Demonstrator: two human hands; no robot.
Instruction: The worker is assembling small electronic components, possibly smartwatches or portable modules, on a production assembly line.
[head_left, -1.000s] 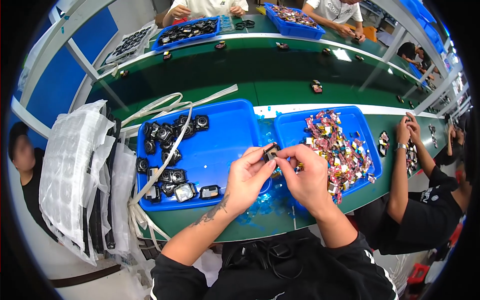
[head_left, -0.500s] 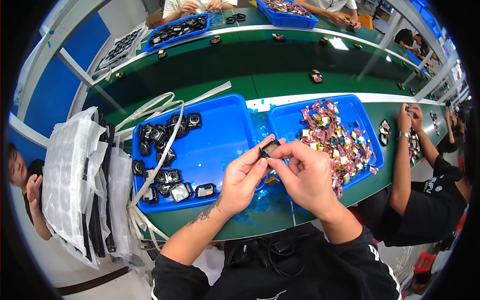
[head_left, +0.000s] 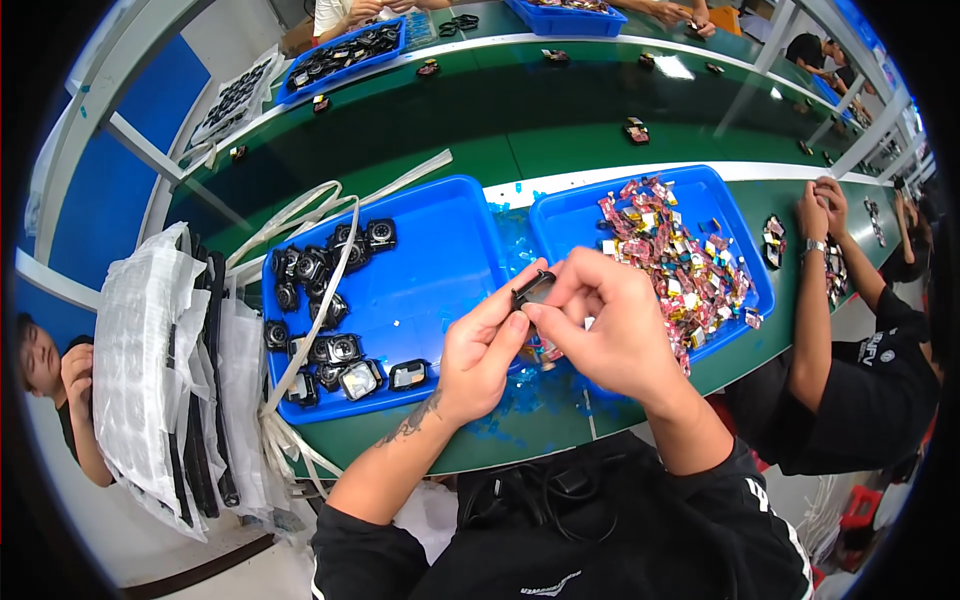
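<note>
Between my two hands, over the gap between two blue trays, is a small black watch case [head_left: 532,290], tilted so that its rim shows. My left hand [head_left: 482,350] grips it between thumb and fingers. My right hand [head_left: 615,325] is closed, with thumb and fingertips pinched at the case's right side. Something small and pinkish [head_left: 546,352] shows below the fingers; I cannot tell whether it hangs from the case. The left blue tray [head_left: 440,260] bears several black watch cases [head_left: 340,349]. In the right blue tray [head_left: 563,225] lies a heap of small red, white and yellow electronic parts [head_left: 670,265].
Beyond the trays runs a green conveyor belt [head_left: 420,130] with scattered small assemblies [head_left: 636,130]. Wrapped stacked trays [head_left: 145,370] stand at the left, with white straps [head_left: 352,240] crossing the left tray. A co-worker's arms [head_left: 815,290] are at the right; others sit across the belt.
The watch case has been tipped from facing up to more edge-on. My right hand has risen slightly and shifted along it. An assembly on the belt has moved slightly.
</note>
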